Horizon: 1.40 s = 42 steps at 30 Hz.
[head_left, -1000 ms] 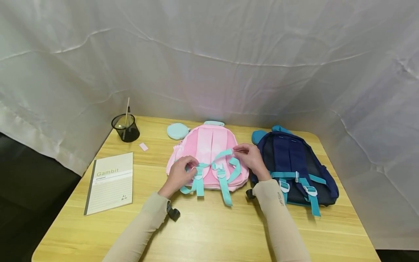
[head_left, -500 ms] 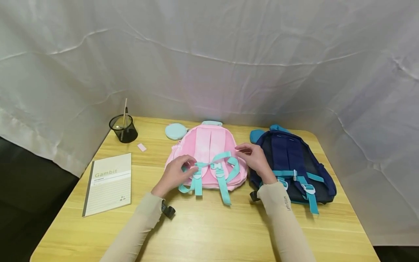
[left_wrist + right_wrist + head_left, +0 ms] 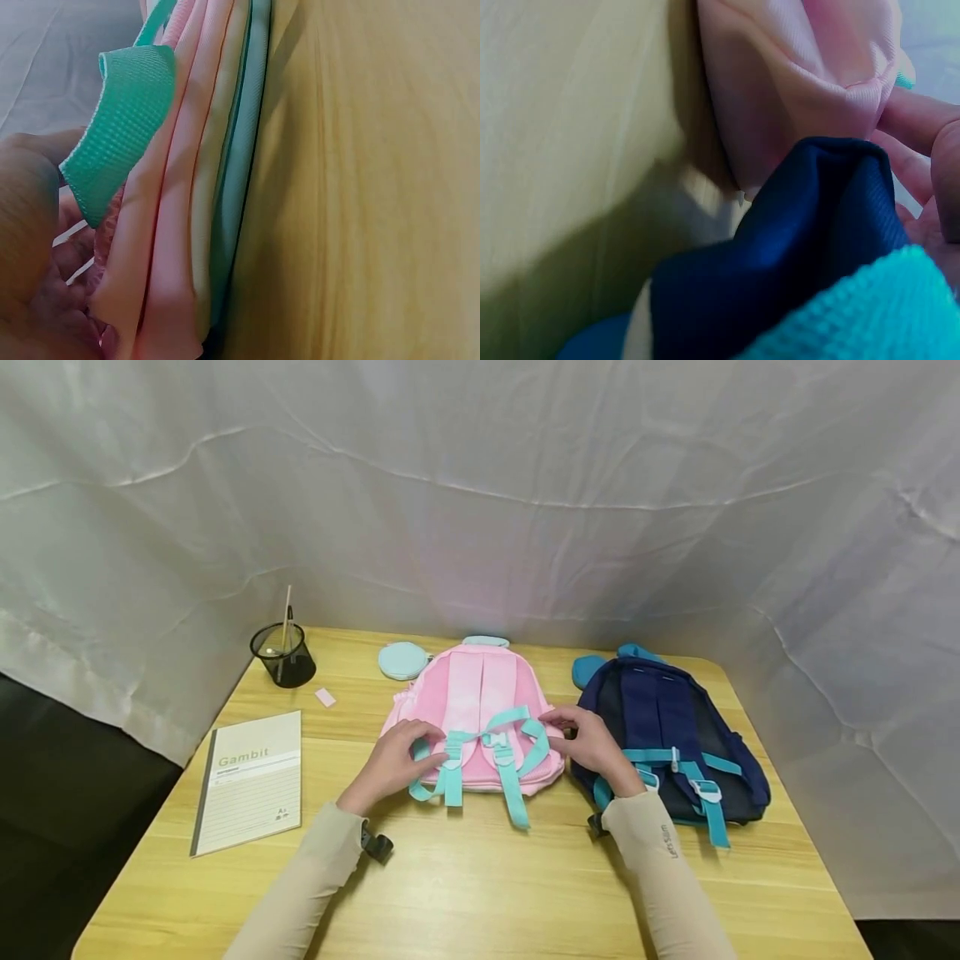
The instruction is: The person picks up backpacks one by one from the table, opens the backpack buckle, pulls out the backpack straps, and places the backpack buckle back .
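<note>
A pink backpack [image 3: 468, 689] lies with its straps up on the table, mint-green webbing straps [image 3: 512, 785] hanging over its near edge. My left hand [image 3: 393, 760] rests at its left side, thumb and fingers spread apart near the left strap buckle [image 3: 452, 763]. In the left wrist view a mint strap end [image 3: 124, 124] stands in front of the fingers, partly hiding them. At the opposite side my right hand [image 3: 588, 739] touches the backpack's right edge, fingers loosely bent. The right wrist view has those fingers [image 3: 915, 124] against the pink side fabric [image 3: 810, 97].
A navy backpack [image 3: 651, 702] with blue straps lies close beside the right hand. A light-blue round pouch [image 3: 403, 660], a black mesh pen cup [image 3: 292, 668], a small pink eraser-like piece [image 3: 325, 697] and a notebook [image 3: 251, 785] are on the left part of the wooden table [image 3: 480, 893].
My right hand has left the loose mint strap end and moved down to the backpack's right side. My left hand has drawn back slightly leftward from the left buckle.
</note>
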{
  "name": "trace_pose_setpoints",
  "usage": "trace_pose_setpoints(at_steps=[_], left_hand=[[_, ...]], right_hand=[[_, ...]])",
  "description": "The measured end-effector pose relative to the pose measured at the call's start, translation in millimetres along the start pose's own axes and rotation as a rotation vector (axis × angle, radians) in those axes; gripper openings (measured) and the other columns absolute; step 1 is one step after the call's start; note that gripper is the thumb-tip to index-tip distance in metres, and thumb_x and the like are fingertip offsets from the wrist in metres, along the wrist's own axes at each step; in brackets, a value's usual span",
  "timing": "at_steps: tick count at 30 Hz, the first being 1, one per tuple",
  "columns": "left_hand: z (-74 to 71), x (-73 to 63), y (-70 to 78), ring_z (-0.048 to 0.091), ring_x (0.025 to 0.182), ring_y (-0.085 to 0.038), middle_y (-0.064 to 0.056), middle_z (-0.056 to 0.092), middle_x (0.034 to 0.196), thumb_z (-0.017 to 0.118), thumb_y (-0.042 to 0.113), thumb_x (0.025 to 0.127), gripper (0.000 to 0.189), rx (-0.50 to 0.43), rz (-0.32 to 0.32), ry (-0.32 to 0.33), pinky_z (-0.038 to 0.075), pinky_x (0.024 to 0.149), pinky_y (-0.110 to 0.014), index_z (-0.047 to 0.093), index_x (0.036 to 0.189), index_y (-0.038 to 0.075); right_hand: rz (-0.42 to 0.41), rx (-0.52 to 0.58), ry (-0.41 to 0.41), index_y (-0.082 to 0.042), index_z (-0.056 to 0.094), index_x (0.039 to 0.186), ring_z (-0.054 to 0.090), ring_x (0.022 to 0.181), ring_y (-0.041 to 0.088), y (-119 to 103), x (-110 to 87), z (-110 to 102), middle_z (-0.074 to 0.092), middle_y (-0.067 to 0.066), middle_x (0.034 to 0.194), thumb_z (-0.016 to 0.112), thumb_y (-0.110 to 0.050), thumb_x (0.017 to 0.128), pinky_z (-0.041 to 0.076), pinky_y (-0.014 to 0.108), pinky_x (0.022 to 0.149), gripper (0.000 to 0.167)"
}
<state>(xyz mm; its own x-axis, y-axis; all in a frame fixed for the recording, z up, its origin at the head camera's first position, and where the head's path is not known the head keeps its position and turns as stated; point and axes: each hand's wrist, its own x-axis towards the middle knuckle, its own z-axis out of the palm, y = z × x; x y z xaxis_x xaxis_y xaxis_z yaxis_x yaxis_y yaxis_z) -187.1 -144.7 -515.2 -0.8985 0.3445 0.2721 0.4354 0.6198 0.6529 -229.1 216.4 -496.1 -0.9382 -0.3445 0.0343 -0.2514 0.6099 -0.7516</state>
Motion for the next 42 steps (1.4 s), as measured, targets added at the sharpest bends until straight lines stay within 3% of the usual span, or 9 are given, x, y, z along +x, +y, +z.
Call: trace_pose_setpoints(at_steps=[6,12,16,21,28,31,35,39,42], left_hand=[[-0.3,9.6,12.0,0.063,0.095,-0.020,-0.003,0.070,0.105,0.081,0.029,0.092,0.033,0.053,0.028,-0.017,0.052,0.086,-0.040,0.072,0.118,0.012],[15.3,39.9,51.6,0.067,0.103,-0.023,-0.004,0.073,0.116,0.077,0.022,0.095,0.029,0.022,0.131,-0.032,0.055,0.091,-0.041,0.072,0.120,0.009],[45.2,65.4,86.7,0.068,0.105,-0.023,-0.005,0.072,0.117,0.074,0.019,0.097,0.028,-0.053,0.218,-0.087,0.055,0.094,-0.038,0.071,0.123,0.010],[96.1,93.6,126.5,0.064,0.115,-0.019,-0.001,0.070,0.125,0.070,0.024,0.100,0.030,-0.026,0.297,-0.145,0.050,0.104,-0.033,0.068,0.128,0.014],[158.0,113.6,166.1,0.057,0.128,-0.016,0.002,0.062,0.139,0.064,0.035,0.104,0.041,0.102,0.294,-0.225,0.046,0.111,-0.030,0.061,0.141,0.018],[174.0,117.1,172.3,0.057,0.131,-0.016,0.004,0.061,0.143,0.062,0.040,0.104,0.044,0.176,0.272,-0.234,0.046,0.111,-0.033,0.059,0.144,0.021],[184.5,120.9,171.3,0.061,0.121,-0.014,0.006,0.066,0.134,0.062,0.040,0.104,0.036,0.246,0.257,-0.208,0.048,0.103,-0.032,0.065,0.136,0.024],[189.1,121.5,170.3,0.064,0.109,-0.012,0.009,0.071,0.120,0.061,0.034,0.105,0.023,0.240,0.250,-0.183,0.049,0.094,-0.030,0.070,0.124,0.025],[190.7,120.7,168.7,0.063,0.102,-0.010,0.010,0.072,0.112,0.061,0.029,0.105,0.019,0.199,0.235,-0.172,0.048,0.090,-0.028,0.071,0.120,0.025]], right_hand=[[0.000,-0.019,0.013,-0.011,0.073,0.127,0.065,0.116,0.035,-2,0.2,-1,0.068,0.014,0.128,0.076,-0.010,0.093,0.053,0.054,0.101,0.034],[-0.014,-0.002,0.068,-0.008,0.072,0.126,0.066,0.115,0.035,-15,-9.2,-20,0.068,0.014,0.127,0.075,-0.013,0.096,0.053,0.053,0.102,0.031],[-0.023,-0.044,0.128,-0.006,0.070,0.129,0.066,0.117,0.037,-16,-27.5,-59,0.067,0.016,0.129,0.073,-0.016,0.098,0.052,0.055,0.102,0.033],[0.065,-0.124,0.205,-0.008,0.067,0.133,0.062,0.121,0.040,7,-61.3,-107,0.064,0.017,0.135,0.071,-0.027,0.100,0.049,0.061,0.101,0.038],[0.178,-0.142,0.133,-0.010,0.063,0.140,0.056,0.127,0.045,47,-100.6,-129,0.058,0.020,0.144,0.072,-0.031,0.099,0.047,0.064,0.100,0.047],[0.201,-0.150,0.110,-0.012,0.065,0.139,0.059,0.120,0.042,57,-108.8,-128,0.059,0.019,0.143,0.073,-0.033,0.098,0.054,0.053,0.094,0.046],[0.203,-0.145,0.111,-0.014,0.070,0.132,0.065,0.101,0.025,66,-112.1,-123,0.066,0.015,0.131,0.074,-0.036,0.097,0.054,0.028,0.078,0.042],[0.195,-0.118,0.156,-0.014,0.075,0.123,0.063,0.084,0.012,73,-115.0,-117,0.071,0.013,0.120,0.075,-0.036,0.097,0.052,0.024,0.068,0.034],[0.175,-0.120,0.205,-0.012,0.077,0.120,0.061,0.083,0.005,74,-115.4,-113,0.073,0.012,0.118,0.074,-0.036,0.097,0.052,0.022,0.068,0.033]])
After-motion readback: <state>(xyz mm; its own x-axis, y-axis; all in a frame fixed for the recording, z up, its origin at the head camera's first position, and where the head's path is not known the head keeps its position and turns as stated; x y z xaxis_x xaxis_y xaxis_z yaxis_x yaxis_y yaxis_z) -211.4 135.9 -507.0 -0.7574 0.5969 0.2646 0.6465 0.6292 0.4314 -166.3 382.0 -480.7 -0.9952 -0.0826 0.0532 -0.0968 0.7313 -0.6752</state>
